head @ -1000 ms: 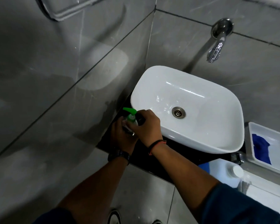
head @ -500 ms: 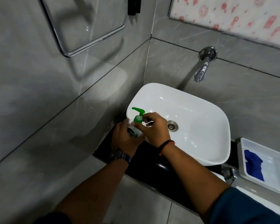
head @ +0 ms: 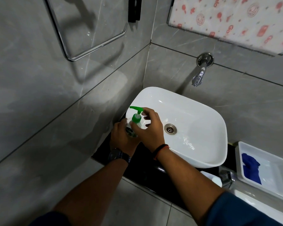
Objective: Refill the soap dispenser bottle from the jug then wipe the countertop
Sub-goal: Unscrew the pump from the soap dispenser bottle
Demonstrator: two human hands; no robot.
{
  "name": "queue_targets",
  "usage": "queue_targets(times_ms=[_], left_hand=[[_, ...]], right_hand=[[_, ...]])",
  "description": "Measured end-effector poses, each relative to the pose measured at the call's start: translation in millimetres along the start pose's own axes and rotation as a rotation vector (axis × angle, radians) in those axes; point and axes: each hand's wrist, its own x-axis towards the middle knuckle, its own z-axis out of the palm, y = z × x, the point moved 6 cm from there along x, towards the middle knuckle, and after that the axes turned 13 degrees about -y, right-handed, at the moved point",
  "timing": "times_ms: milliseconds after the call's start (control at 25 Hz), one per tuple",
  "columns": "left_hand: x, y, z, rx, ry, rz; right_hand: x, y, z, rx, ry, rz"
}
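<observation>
A glossy black stone desk (head: 147, 170) runs along the grey tiled wall, and most of its top is taken up by a white rounded-rectangle ceramic basin (head: 203, 144) that sits directly on it, with a metal drain ring in its bowl. To the right of the basin, a shallow white rectangular plastic tray (head: 271, 191) rests at the desk's far end, a crumpled dark blue cloth (head: 250, 168) lying inside it. Only narrow strips of the dark surface show bare, at the basin's left and near side.
</observation>
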Motion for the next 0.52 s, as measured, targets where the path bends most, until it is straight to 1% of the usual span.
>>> queue_targets(times_ms=[80,200,280,360,440,520], left_hand=[[-0.9,4.0,-3.7,0.026,0.028,0.017],[-0.9,5.1,-6.4,0.042,0.05,0.031],[0.1,4.6,-4.9,0.063,0.02,0.036],[0.6,4.3,-2.9,0.086,-0.003,0.039],[-0.4,3.9,-4.5,0.055,0.008,0.017],[-0.3,4.6,-5.0,0.025,-0.004,0.013]], right_hand=[[-1.6,1.0,-0.9,0.048,0.033,0.036],[-1.8,0.5,1.3,0.055,-0.007,0.039],[-1.8,-0.2,-0.7,0.026,0.031,0.048],[-0.6,-1.1,-0.4,0.051,0.03,0.056],[-1.3,-2.8,1.3,0.042,0.007,0.056],[-2.6,-3.1,-0.1,0.026,0.023,0.058]])
